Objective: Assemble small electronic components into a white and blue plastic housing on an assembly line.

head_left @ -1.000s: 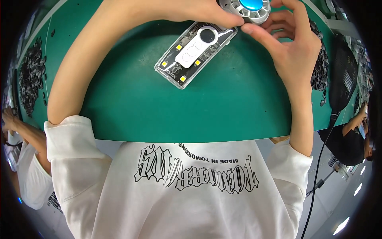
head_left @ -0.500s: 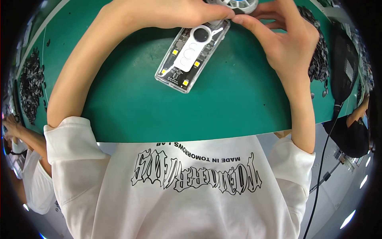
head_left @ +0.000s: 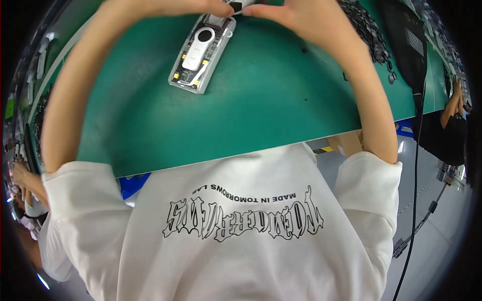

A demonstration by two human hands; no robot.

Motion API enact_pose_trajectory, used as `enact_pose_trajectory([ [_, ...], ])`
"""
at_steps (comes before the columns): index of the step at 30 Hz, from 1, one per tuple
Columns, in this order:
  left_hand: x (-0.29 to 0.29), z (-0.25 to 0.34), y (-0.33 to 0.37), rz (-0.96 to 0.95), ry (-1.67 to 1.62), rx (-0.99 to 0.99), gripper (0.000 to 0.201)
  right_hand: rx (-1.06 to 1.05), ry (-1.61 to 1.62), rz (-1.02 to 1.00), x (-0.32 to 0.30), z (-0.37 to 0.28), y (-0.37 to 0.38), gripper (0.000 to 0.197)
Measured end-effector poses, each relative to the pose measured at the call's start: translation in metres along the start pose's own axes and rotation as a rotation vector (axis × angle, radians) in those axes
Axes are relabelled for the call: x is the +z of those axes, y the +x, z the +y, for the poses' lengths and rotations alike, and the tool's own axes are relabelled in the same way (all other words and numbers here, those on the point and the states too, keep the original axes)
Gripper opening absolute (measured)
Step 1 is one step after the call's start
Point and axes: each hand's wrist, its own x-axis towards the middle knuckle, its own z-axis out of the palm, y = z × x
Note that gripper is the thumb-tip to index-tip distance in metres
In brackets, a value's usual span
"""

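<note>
A handheld fan (head_left: 197,56) lies at the upper middle of the green table. Its clear handle shows a circuit board with yellow squares, a white panel and a round dark button. The fan's white head runs up past the top edge of the view, mostly out of sight. My left hand (head_left: 196,6) closes on the head from the left, thumb tip on a small black patch at its base. From the right my right hand (head_left: 306,17) grips the same head, thumb close to the other thumb. The remaining fingers of both hands are cut off or hidden.
Small black pieces (head_left: 369,32) lie heaped at the right, with another dark heap (head_left: 41,118) at the far left. A black bag-like item (head_left: 404,45) with a cable (head_left: 416,165) hangs past the table's (head_left: 241,115) right side. Other people sit at both sides.
The fan and both hands now appear further up and to the left, and the whole scene has turned a little. More of the fan's head is cut off. Both hands keep their hold.
</note>
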Motion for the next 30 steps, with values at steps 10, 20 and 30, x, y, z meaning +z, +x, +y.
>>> enact_pose_trajectory([
  [10,0.1,0.377,0.167,-0.902,0.063,-0.178,0.056,0.511,-0.273,-0.084,-0.094,-0.013,-0.118,0.022],
  [20,0.114,0.38,0.159,-1.076,0.572,-0.701,0.07,0.541,-0.201,-0.083,-0.083,-0.022,-0.145,0.027],
  [30,0.04,0.359,0.06,-0.822,0.655,-0.31,0.087,0.414,-0.262,-0.105,-0.087,-0.035,-0.155,0.027],
])
